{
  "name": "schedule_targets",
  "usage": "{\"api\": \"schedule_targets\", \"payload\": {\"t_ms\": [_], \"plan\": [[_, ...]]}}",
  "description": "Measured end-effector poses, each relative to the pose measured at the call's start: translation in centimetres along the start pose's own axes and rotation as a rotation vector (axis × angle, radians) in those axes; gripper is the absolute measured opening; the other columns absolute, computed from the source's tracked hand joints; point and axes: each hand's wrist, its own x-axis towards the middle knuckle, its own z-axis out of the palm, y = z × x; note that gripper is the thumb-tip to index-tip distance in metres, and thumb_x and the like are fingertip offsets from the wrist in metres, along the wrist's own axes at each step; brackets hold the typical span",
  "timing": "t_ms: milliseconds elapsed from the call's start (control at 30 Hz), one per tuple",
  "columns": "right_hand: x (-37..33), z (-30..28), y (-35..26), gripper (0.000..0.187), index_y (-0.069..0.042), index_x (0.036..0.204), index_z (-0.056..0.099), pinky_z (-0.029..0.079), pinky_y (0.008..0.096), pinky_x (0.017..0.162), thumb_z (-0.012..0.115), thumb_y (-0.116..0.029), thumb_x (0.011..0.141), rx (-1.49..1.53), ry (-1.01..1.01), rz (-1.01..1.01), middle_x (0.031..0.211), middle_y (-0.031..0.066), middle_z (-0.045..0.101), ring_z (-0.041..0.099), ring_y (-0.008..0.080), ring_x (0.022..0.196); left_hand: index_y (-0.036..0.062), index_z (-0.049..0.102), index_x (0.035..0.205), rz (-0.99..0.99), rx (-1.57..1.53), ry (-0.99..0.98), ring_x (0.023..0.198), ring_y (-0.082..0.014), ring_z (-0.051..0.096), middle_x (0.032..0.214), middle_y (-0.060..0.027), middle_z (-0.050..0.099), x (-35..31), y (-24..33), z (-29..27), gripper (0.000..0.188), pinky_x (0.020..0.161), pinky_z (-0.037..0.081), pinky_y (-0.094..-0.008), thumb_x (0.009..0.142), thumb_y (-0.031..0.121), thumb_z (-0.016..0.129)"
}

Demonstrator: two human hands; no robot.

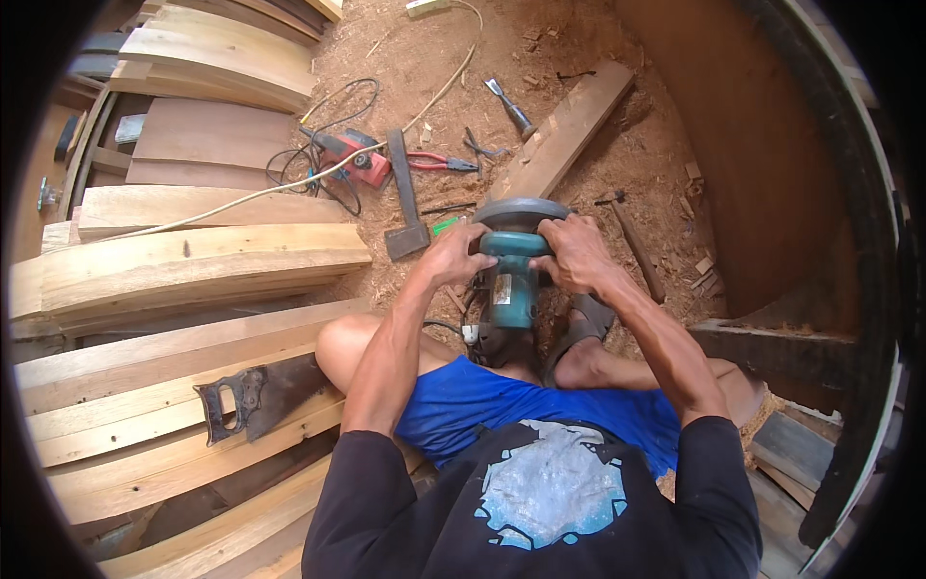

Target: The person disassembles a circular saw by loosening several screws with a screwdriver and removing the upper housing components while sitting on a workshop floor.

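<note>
Between my knees stands a teal power tool (514, 289) that looks like an angle grinder, with a round grey disc (524, 209) at its far end. My left hand (453, 255) is closed on the left side of its head, thumb toward the body. On the right side of the head, my right hand (577, 253) grips with bent fingers. The tool's underside is hidden. Just beyond the disc, a wooden plank (569, 130) lies slantwise on the ground; whether the disc touches it I cannot tell.
Shavings cover the ground. Ahead lie a red corded power tool (359, 159), a hammer (406, 198), red-handled pliers (442, 162) and a chisel (511, 108). Another long-handled tool (639, 246) lies right. Timber boards (193, 265) stack along the left, with a handsaw (253, 398) on them. A brown panel (743, 145) stands right.
</note>
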Motion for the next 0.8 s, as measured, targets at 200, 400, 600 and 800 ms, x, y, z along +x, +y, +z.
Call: {"api": "schedule_targets", "payload": {"t_ms": [200, 400, 600, 800], "plan": [[0.9, -0.4, 2.5, 0.047, -0.004, 0.130, 0.062, 0.045, 0.0553, 0.104, 0.076, -0.035, 0.097, 0.184, 0.071, 0.056, 0.120, 0.0226, 0.071, 0.061, 0.0446, 0.122, 0.0045, 0.073, 0.134, 0.027, -0.205, 0.170, 0.116, -0.0320, 0.073, 0.126, -0.0200, 0.076, 3.2, 2.1, 3.2, 0.043, 0.102, 0.056, -0.0405, 0.097, 0.024, 0.078], [2.6, -1.1, 5.1, 0.063, -0.002, 0.152, 0.050, 0.041, 0.0537, 0.119, 0.074, -0.023, 0.098, 0.244, 0.081, -0.097, 0.147, 0.0284, 0.057, 0.052, 0.0460, 0.139, 0.0082, 0.075, 0.130, 0.071, -0.199, 0.270, 0.110, -0.0384, 0.076, 0.116, -0.0212, 0.078, 6.1, 3.9, 6.0, 0.044, 0.097, 0.058, -0.0466, 0.094, 0.032, 0.080], [3.2, -1.8, 7.5, 0.067, -0.005, 0.159, 0.046, 0.039, 0.0510, 0.125, 0.072, -0.016, 0.098, 0.243, -0.008, -0.142, 0.156, 0.0235, 0.054, 0.049, 0.0418, 0.147, 0.0070, 0.076, 0.128, 0.023, -0.229, 0.229, 0.102, -0.0283, 0.077, 0.113, -0.0160, 0.080, 7.0, 4.1, 6.1, 0.042, 0.091, 0.059, -0.0415, 0.093, 0.028, 0.083], [3.8, -1.6, 7.5, 0.064, -0.006, 0.156, 0.050, 0.040, 0.0511, 0.124, 0.072, -0.020, 0.098, 0.274, 0.023, -0.140, 0.155, 0.0223, 0.056, 0.052, 0.0418, 0.145, 0.0052, 0.076, 0.129, 0.035, -0.272, 0.214, 0.100, -0.0193, 0.075, 0.110, -0.0108, 0.081, 7.3, 3.8, 5.2, 0.040, 0.092, 0.058, -0.0371, 0.094, 0.023, 0.083]]}}
